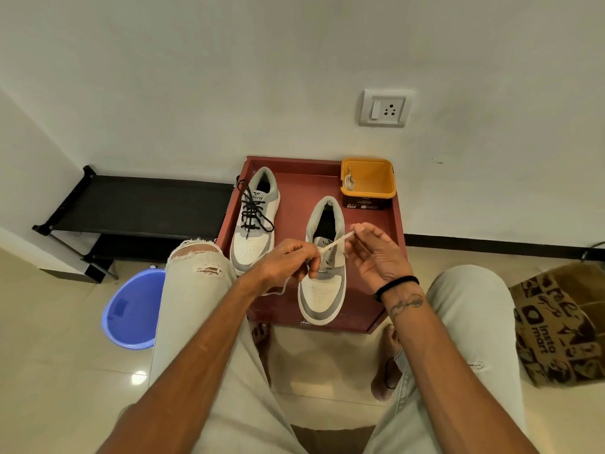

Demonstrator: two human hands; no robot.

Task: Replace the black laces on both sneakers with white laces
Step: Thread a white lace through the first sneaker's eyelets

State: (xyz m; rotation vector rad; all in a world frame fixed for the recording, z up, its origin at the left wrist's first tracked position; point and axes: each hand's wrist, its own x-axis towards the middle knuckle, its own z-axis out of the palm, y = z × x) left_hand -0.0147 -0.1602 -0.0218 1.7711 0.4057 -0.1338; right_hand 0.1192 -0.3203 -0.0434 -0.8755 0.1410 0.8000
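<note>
Two white and grey sneakers stand on a dark red tray (389, 224). The left sneaker (253, 221) carries black laces (252, 208), loosely tied. The right sneaker (324, 267) has no black lace; a white lace (337, 241) runs taut above its tongue. My left hand (288, 262) pinches the lace low at the eyelets. My right hand (376, 252) pinches its upper end, raised above the shoe. A loose tail of white lace (278, 291) trails on the tray below my left hand. Another white lace (349, 183) lies in a yellow tub (368, 178).
The tray sits on the floor against a white wall between my knees. A black low rack (131, 204) stands at the left, a blue bucket (131, 311) beside my left leg, and a printed brown paper bag (556, 326) at the right.
</note>
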